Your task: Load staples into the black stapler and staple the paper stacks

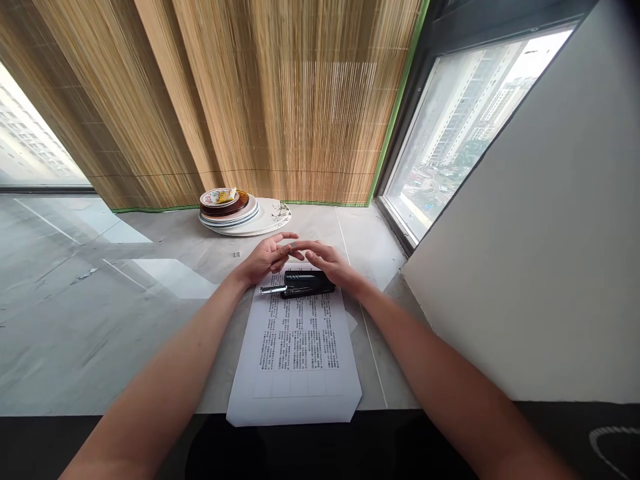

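My left hand (pixel 269 258) and my right hand (pixel 326 259) meet just above the far end of a printed stack of paper (pixel 295 390). The thumb and some fingers of my left hand are pressed together, its index finger stretched out; anything pinched there is too small to make out. Reaching across, my right hand's fingers touch the left fingertips, with its thumb held apart. A black stapler (pixel 310 283) lies on the paper below both hands, its metal part (pixel 273 289) sticking out to the left. A small staple-like strip (pixel 237 254) rests on the tabletop left of my left hand.
Stacked plates (pixel 230 218), with a small yellow packet (pixel 227 196) on top, stand at the back. Behind them hangs a bamboo blind (pixel 280 120). A white wall (pixel 540 267) and a window (pixel 450 127) border the grey tiled surface (pixel 125 320) on the right.
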`<state>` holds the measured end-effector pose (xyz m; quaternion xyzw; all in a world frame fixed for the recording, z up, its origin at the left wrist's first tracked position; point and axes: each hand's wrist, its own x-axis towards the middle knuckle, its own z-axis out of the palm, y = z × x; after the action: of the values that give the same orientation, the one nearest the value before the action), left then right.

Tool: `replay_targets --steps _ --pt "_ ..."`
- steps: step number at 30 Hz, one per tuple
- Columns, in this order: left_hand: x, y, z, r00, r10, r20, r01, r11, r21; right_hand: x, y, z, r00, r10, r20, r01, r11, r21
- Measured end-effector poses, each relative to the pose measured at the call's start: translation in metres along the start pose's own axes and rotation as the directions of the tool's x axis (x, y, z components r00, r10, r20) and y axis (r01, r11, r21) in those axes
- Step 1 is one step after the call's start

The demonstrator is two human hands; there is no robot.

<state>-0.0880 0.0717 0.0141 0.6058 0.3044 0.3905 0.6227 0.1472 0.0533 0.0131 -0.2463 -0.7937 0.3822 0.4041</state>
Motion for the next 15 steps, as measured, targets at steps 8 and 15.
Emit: replay_targets --steps 8,15 --pt "0.006 -0.003 -0.002 0.973 0.098 -0.209 -0.096 0.995 0.017 0.000 0.018 -0.018 0.935 0.149 -0.322 -0.126 0.988 0.090" --pt "-0.005 0.003 -0.012 0.705 0.399 -0.586 0.263 0.620 0.739 -0.016 0.060 -0.047 0.704 0.183 -0.686 -0.512 0.800 -0.313"
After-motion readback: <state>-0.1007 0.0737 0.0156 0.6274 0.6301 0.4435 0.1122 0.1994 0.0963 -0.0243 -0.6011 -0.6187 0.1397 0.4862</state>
